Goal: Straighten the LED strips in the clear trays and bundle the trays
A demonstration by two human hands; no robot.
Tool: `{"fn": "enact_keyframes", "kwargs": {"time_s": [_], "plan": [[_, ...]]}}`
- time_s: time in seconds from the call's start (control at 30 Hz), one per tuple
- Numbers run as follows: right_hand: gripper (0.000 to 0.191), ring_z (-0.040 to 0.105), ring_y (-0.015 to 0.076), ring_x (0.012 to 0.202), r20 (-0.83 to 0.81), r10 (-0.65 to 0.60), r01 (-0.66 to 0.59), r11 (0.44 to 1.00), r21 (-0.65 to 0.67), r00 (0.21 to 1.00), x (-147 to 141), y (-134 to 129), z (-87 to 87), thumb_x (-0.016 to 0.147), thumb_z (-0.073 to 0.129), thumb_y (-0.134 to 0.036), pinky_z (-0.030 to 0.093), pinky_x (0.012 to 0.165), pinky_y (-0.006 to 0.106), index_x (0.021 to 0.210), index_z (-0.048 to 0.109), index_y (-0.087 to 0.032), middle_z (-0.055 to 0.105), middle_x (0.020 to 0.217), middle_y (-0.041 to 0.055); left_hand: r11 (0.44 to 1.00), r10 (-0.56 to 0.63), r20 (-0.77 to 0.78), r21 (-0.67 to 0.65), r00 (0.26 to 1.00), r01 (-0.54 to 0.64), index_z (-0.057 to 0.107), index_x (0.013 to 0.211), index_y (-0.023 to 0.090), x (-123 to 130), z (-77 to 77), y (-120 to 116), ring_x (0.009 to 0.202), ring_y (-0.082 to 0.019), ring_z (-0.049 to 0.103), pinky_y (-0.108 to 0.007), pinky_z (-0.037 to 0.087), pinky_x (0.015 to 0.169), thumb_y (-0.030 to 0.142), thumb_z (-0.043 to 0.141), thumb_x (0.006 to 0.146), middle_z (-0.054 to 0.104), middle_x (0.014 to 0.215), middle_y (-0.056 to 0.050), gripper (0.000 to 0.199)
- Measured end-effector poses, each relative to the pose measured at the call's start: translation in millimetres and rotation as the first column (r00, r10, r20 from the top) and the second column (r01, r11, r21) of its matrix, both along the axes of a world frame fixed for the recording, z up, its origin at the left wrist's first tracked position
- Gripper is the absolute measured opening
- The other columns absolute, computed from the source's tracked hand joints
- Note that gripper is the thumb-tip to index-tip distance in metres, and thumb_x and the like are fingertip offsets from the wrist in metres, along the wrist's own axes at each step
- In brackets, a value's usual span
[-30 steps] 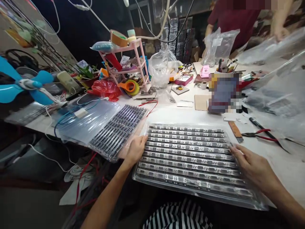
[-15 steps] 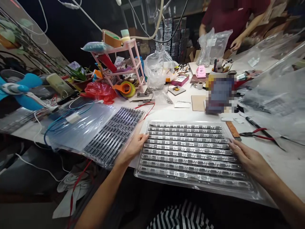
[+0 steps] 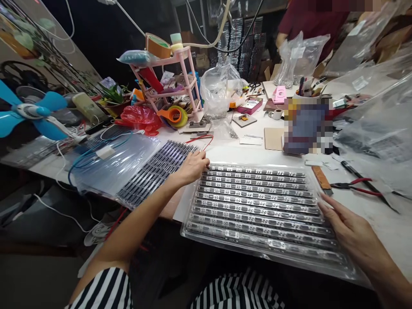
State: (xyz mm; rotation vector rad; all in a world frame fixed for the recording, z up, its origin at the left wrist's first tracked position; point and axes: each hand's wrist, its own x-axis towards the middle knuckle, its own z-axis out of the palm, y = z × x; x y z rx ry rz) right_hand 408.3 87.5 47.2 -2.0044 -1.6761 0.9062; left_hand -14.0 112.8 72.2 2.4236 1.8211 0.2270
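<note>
A clear plastic tray (image 3: 254, 201) with rows of dark, metallic strips lies in front of me, its near edge reaching past the table's edge. My left hand (image 3: 194, 166) is closed at the tray's far left corner, fingers bent down over the rim. At the right edge, my right hand (image 3: 349, 223) grips the tray's side, with part of its fingers hidden. Left of the tray is a second panel of dark strips (image 3: 151, 176), partly covered by my left forearm. A clear plastic sheet (image 3: 112, 165) lies beside that panel.
Red-handled pliers (image 3: 357, 184) and an orange-brown block (image 3: 321, 178) lie right of the tray. A pink rack (image 3: 183, 86), a red bag (image 3: 140, 119) and a blue fan (image 3: 32, 111) stand behind on the left. Clear bags (image 3: 380, 116) crowd the right; a person (image 3: 312, 25) is beyond.
My left hand has slid from the tray's left edge away from me to its far left corner. My right hand stays at the right edge. The view has shifted slightly.
</note>
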Motion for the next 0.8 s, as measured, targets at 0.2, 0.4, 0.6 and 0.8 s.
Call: {"fn": "enact_keyframes", "kwargs": {"time_s": [0.2,0.4,0.6,0.8], "plan": [[0.072,0.055,0.0303,0.116,-0.036,-0.008,0.008,1.0,0.008,0.999,-3.6,-0.6,0.9,0.08,0.042,-0.065,0.038,0.104,0.043,0.134,0.052,-0.018,0.061,0.124,0.0094,0.994,-0.045,0.063,-0.097,0.997,0.051,0.064,0.074,0.019,-6.4,-1.7,12.4,0.091,-0.02,0.05,-0.034,0.036,0.082,0.015,0.061,0.077,0.059,0.085,-0.004,0.006],[0.071,0.058,0.0339,0.111,0.06,0.04,-0.044,0.997,0.06,0.997,1.6,-7.3,7.5,0.078,0.039,-0.069,0.05,0.091,0.046,0.134,0.052,-0.026,0.065,0.116,0.0059,0.945,0.313,0.273,0.007,0.91,-0.328,0.049,0.128,0.012,9.1,-7.4,-65.5,0.096,-0.021,0.054,-0.038,0.042,0.086,0.026,0.041,0.091,0.056,0.106,-0.011,0.041],[0.059,0.058,0.0358,0.108,0.307,0.159,-0.234,0.946,0.226,0.938,-4.1,-10.3,2.4,0.087,0.026,-0.058,0.052,0.086,0.052,0.127,0.054,-0.026,0.062,0.119,0.0084,0.819,0.566,0.733,-0.45,0.378,-0.356,0.062,0.115,0.013,21.0,-19.3,-116.9,0.088,-0.021,0.06,-0.033,0.049,0.078,0.043,0.054,0.082,0.067,0.09,-0.006,0.046],[0.064,0.057,0.0385,0.107,0.368,0.154,-0.24,0.95,0.2,0.917,-12.5,-18.1,4.0,0.089,0.018,-0.057,0.049,0.087,0.057,0.133,0.048,-0.02,0.059,0.121,0.013,0.809,0.582,0.779,-0.525,0.233,-0.265,0.064,0.114,0.014,13.7,-20.8,-102.5,0.064,-0.013,0.055,-0.025,0.045,0.059,0.043,0.061,0.078,0.068,0.083,-0.005,0.047]]}}
